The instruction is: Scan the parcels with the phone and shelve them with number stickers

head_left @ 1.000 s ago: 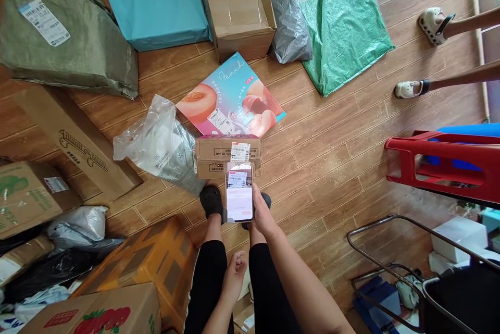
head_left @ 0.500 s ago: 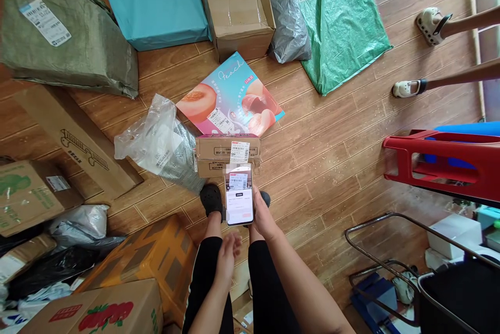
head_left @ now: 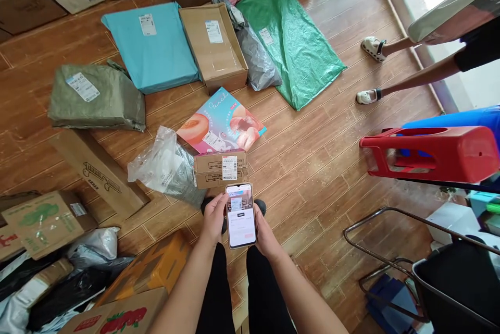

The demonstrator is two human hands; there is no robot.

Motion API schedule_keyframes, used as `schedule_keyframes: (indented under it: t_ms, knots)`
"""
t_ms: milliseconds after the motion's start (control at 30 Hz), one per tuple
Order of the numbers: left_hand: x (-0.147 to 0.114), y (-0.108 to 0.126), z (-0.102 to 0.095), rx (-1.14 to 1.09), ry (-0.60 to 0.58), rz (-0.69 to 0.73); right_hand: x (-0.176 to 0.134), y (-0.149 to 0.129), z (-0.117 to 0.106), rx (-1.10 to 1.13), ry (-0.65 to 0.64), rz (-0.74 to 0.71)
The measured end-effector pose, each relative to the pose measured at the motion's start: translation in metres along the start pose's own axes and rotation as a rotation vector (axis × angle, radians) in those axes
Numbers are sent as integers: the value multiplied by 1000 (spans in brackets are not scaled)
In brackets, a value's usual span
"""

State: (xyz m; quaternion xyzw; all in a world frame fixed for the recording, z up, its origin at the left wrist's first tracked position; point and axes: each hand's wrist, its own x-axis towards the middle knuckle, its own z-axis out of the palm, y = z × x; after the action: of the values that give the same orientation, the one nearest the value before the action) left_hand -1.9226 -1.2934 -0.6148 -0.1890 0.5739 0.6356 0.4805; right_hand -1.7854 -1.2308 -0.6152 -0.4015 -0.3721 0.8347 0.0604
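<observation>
A smartphone [head_left: 241, 230] is held upright in front of my legs, its screen showing a camera picture of a label above a pale page. My right hand [head_left: 267, 234] is closed around its right edge. My left hand [head_left: 214, 215] grips the upper left edge, fingers bent against the side. Just beyond the phone lies a small brown carton [head_left: 203, 163] with a white shipping label [head_left: 229, 167] on it. Behind that carton is a flat peach-printed box [head_left: 242, 120]. A clear and grey plastic parcel [head_left: 167, 167] lies to the carton's left.
Farther off lie a blue parcel [head_left: 167, 58], an open-topped brown carton [head_left: 197, 26], a grey bag [head_left: 258, 58] and a green bag [head_left: 297, 63]. More boxes crowd the left. At right are a red stool [head_left: 464, 151], a metal-framed chair [head_left: 385, 210] and a person's legs [head_left: 422, 73].
My left hand has come up from below the phone and taken hold of its left edge. The phone sits slightly lower in view. The camera now shows more of the far floor.
</observation>
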Motion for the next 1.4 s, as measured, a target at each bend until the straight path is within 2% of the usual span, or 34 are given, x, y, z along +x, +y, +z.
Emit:
schedule_keyframes:
  t_ms: [133, 300, 500, 667, 933, 1067, 1200, 1267, 1333, 1400]
  knots:
    - [-19, 8, 17, 44, 8, -16, -21, -15, 1, 1, 46, -7]
    - [-45, 10, 30, 32, 33, -18, -48, -27, -2, 86, -3, -6]
    - [-73, 11, 39, 60, 25, -23, -72, -37, -5, 95, -17, 4]
    - [-84, 9, 40, 13, 36, -25, -80, -46, -2, 164, -46, -18]
    - [-72, -11, 32, 31, 20, -54, -75, -33, -19, 159, -25, 0]
    - [-67, -16, 39, 63, -24, -57, -72, -35, -28, 214, -30, 30]
    - [-76, -10, 57, 192, -201, -143, -74, -58, -30, 412, -154, 77]
    - [-74, -7, 63, 256, -233, -134, -76, -71, -33, 485, -245, 116]
    - [-57, -6, 60, 307, -163, -12, -73, -78, -42, 509, -278, 153]
    - [-20, -7, 48, 362, 24, 83, -62, -77, -60, 500, -262, 200]
